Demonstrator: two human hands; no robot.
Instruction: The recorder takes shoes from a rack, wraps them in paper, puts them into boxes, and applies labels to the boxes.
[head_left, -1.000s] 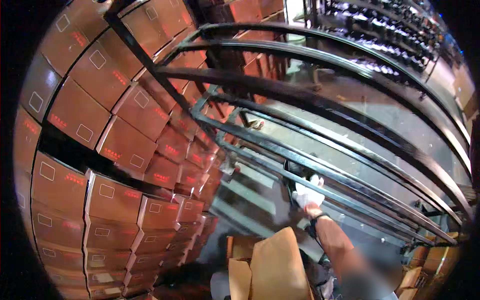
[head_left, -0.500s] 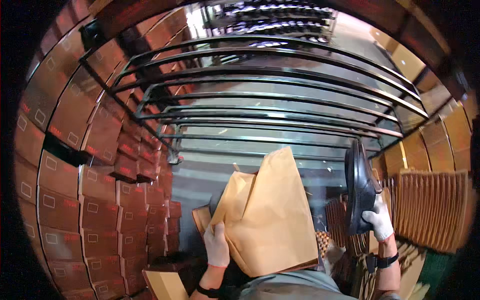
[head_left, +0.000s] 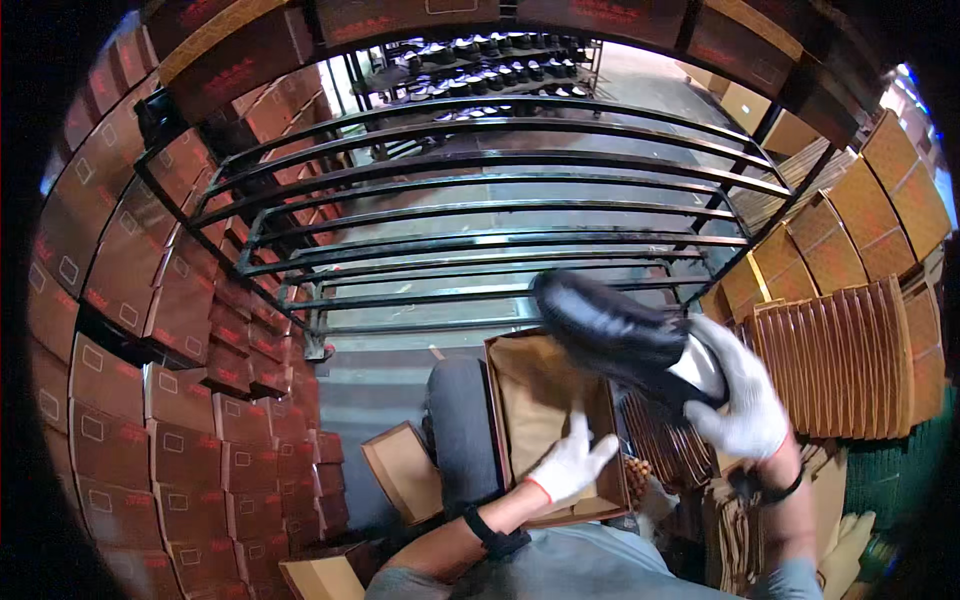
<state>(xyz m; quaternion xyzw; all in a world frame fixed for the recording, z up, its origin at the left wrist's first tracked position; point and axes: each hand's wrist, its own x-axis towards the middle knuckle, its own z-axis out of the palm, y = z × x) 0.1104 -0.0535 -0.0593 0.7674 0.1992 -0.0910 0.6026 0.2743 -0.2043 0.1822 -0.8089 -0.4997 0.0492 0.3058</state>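
My right hand (head_left: 742, 398), in a white glove, grips a black shoe (head_left: 612, 333) by its heel end and holds it tilted over an open brown cardboard box (head_left: 545, 400). The box rests on my lap beside my grey-trousered knee (head_left: 458, 420). Brown paper lines its inside. My left hand (head_left: 573, 463), also in a white glove, lies flat on that paper inside the box with fingers spread. A dark band is on each wrist.
A black metal rack (head_left: 480, 215) with bare rails stands in front. Stacked brown boxes (head_left: 150, 330) form a wall on the left. Flattened cardboard box blanks (head_left: 850, 350) stand in rows on the right. A box lid (head_left: 400, 470) lies on the floor by my knee.
My right hand swung the shoe from upright at the right to tilted over the box. The box came down from upright to flat on my lap, my left hand now inside it.
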